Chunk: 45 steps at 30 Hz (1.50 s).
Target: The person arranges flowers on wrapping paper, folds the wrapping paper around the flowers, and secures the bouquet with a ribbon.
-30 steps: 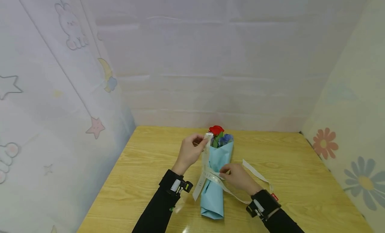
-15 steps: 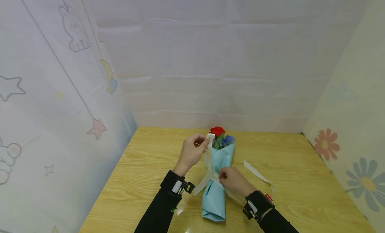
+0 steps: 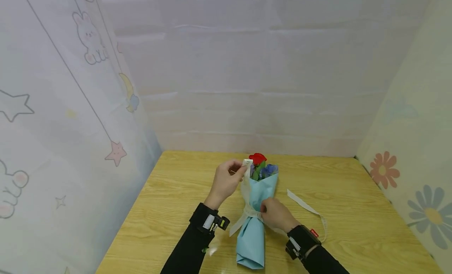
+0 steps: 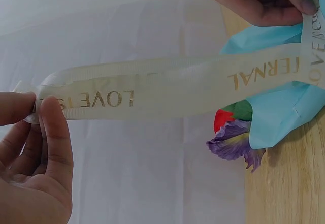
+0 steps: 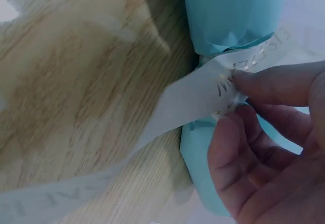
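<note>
A bouquet wrapped in light blue paper (image 3: 251,242) lies on the table, a red rose (image 3: 257,158) and blue-purple flowers (image 3: 269,170) at its far end. White ribbon (image 3: 251,212) with gold lettering circles its middle. My left hand (image 3: 227,181) pinches a raised length of that ribbon beside the flowers; in the left wrist view the ribbon (image 4: 177,89) stretches from these fingers to the bouquet. My right hand (image 3: 277,215) is at the bouquet's waist, thumb and fingers pinching the ribbon (image 5: 203,92) where it crosses the paper. A ribbon tail hangs lower left of the waist.
The wooden table (image 3: 169,195) bears a loose ribbon end (image 3: 303,205) right of the bouquet, curving back to a small red tag (image 3: 314,232) by the right wrist. Patterned sheets stand at the left (image 3: 81,156), back and right of the table.
My right hand has moved slightly, its fingers closing in on the ribbon at the waist, and the band there looks tighter. My left hand keeps its hold on the raised ribbon.
</note>
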### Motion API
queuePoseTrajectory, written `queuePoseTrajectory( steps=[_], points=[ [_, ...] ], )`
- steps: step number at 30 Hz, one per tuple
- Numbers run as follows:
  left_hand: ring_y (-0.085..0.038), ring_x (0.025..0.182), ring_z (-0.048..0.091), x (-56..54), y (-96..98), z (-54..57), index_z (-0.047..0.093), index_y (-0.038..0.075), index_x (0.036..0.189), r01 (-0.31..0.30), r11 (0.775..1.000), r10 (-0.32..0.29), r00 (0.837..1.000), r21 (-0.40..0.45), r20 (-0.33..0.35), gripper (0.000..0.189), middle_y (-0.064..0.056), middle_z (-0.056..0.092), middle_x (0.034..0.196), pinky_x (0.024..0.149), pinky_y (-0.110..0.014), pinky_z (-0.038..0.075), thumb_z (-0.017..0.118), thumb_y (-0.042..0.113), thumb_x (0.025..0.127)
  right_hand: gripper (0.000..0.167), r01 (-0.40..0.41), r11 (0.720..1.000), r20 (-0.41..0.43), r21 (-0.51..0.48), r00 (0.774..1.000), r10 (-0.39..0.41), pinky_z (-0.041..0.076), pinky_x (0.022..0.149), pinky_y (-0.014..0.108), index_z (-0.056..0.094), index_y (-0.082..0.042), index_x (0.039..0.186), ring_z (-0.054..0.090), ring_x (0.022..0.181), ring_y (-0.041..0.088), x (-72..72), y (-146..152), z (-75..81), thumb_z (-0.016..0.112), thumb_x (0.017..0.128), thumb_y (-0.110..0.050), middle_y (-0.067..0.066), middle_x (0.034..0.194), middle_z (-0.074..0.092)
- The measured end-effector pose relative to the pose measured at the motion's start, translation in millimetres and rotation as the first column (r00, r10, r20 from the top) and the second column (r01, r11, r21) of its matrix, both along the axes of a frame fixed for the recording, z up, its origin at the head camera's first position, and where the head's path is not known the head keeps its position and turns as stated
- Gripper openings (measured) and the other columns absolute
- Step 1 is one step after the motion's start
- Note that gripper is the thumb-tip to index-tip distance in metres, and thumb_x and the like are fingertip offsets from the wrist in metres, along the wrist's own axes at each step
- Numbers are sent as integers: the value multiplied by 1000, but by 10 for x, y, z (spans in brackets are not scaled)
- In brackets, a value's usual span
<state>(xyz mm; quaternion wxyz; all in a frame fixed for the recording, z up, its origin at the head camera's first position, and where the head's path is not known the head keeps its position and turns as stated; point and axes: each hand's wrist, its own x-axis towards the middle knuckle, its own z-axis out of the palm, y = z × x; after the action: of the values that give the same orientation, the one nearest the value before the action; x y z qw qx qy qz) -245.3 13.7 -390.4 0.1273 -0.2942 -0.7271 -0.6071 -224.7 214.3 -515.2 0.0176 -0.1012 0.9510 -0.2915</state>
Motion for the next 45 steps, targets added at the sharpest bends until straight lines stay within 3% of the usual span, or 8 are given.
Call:
queuePoseTrajectory(
  steps=[7, 10, 15, 22, 27, 33, 39, 45],
  points=[
    [-39, 76, 65, -4, 3, -4, 68, -12, 100, 26, 1000, -26, 999, 0, 21, 11, -25, 67, 90, 64, -21, 54, 65, -1, 97, 11, -148, 977, 8, -150, 988, 151, 48, 57, 29, 67, -7, 81, 54, 63, 13, -1, 79, 23, 72, 87, 0, -2, 75, 60],
    [-40, 75, 65, -5, 15, -17, 68, -11, 100, 30, 1000, -30, 999, -4, 30, 11, -25, 67, 90, 64, -21, 53, 66, -1, 97, 10, -160, 971, 29, -180, 985, 168, 48, 53, 27, 67, -6, 82, 55, 59, 12, -20, 97, -1, 73, 87, 0, -1, 73, 60],
    [-37, 77, 64, 15, 39, -51, 69, -9, 102, 39, 998, -37, 999, -49, 37, 11, -23, 68, 92, 69, -22, 51, 67, 0, 97, 10, -93, 987, -3, -135, 996, 93, 43, 55, 28, 70, -4, 88, 50, 62, 14, -32, 56, -46, 70, 83, 5, -2, 75, 59],
    [-34, 87, 64, 56, 52, -53, 69, -9, 105, 65, 994, -61, 997, -90, 43, 12, -23, 68, 95, 78, -27, 52, 66, -1, 97, 12, 19, 1000, -49, -8, 999, -19, 38, 48, 29, 64, -9, 82, 46, 53, 13, -31, -21, -97, 64, 91, -1, -2, 64, 50],
    [-34, 84, 64, 69, 64, -57, 68, -10, 102, 81, 992, -78, 996, -95, 33, 10, -23, 68, 92, 75, -27, 52, 66, -2, 96, 4, 59, 998, -118, 34, 991, -54, 36, 47, 28, 63, -7, 90, 44, 50, 11, -34, -29, -145, 65, 92, -5, -3, 62, 48],
    [-32, 81, 62, 69, 84, -99, 69, -8, 101, 109, 987, -103, 993, -115, 54, 9, -21, 68, 91, 72, -23, 49, 65, 0, 97, 8, 61, 997, -181, -48, 981, -68, 34, 44, 26, 67, -4, 101, 41, 46, 8, -27, -41, -174, 61, 94, -5, -6, 59, 45],
    [-30, 80, 62, 56, 96, -131, 69, -7, 100, 97, 988, -91, 994, -119, 52, 9, -20, 68, 89, 72, -23, 49, 66, 0, 97, 7, 94, 970, -103, -222, 988, -119, 33, 46, 25, 64, -8, 96, 40, 47, 9, -21, -22, -165, 62, 90, -3, -3, 59, 46],
    [-34, 77, 63, 65, 97, -153, 69, -8, 100, 106, 987, -99, 993, -123, 63, 9, -21, 67, 87, 69, -24, 50, 65, -1, 97, 10, 149, 931, 2, -333, 988, -157, 52, 64, 33, 68, -9, 99, 66, 74, 17, 38, -12, -66, 66, 89, -8, 5, 96, 73]
  ],
)
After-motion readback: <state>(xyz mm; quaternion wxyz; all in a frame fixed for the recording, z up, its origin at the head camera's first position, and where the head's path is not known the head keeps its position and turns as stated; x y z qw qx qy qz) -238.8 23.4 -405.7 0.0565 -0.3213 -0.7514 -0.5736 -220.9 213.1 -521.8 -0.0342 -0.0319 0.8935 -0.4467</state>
